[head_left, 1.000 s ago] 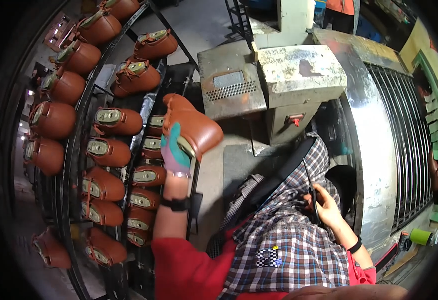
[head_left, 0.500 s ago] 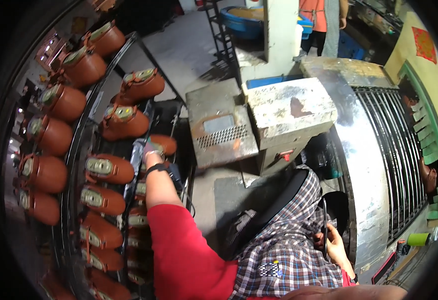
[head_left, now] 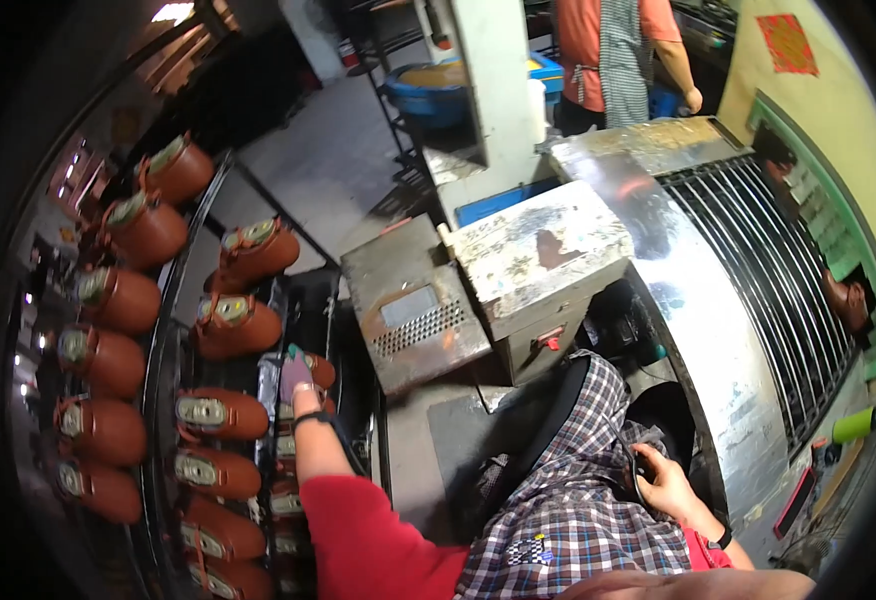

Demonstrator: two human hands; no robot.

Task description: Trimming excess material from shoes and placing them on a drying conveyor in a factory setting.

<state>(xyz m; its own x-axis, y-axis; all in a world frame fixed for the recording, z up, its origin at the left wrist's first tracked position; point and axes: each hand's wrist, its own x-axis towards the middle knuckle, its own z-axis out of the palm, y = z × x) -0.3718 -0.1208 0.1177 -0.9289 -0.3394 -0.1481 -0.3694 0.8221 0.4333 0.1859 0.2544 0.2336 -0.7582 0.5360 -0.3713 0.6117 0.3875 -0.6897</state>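
Note:
My left hand (head_left: 296, 378), in a purplish glove with green at a fingertip, reaches into a rack on the left. It lies against a brown shoe (head_left: 320, 372) on an inner shelf; its small, blurred fingers do not show whether they grip it. Around it stand several brown clog-like shoes (head_left: 241, 325) on pale lasts, with toes pointing right. My right hand (head_left: 666, 486) rests at my lap by the checked apron (head_left: 578, 505), fingers curled at a thin dark curved edge. What that edge belongs to is hidden.
An outer row of brown shoes (head_left: 106, 430) lines the rack's far left. Ahead stand a metal box with a perforated panel (head_left: 416, 310) and a stained white machine housing (head_left: 543, 245). A steel conveyor with bars (head_left: 758, 290) runs along the right. A co-worker (head_left: 608, 70) stands at the back.
The view has shifted, so the rack sits lower and the co-worker shows more. My left hand stays at the same inner-shelf shoe. The thin dark edge by my right hand has tilted.

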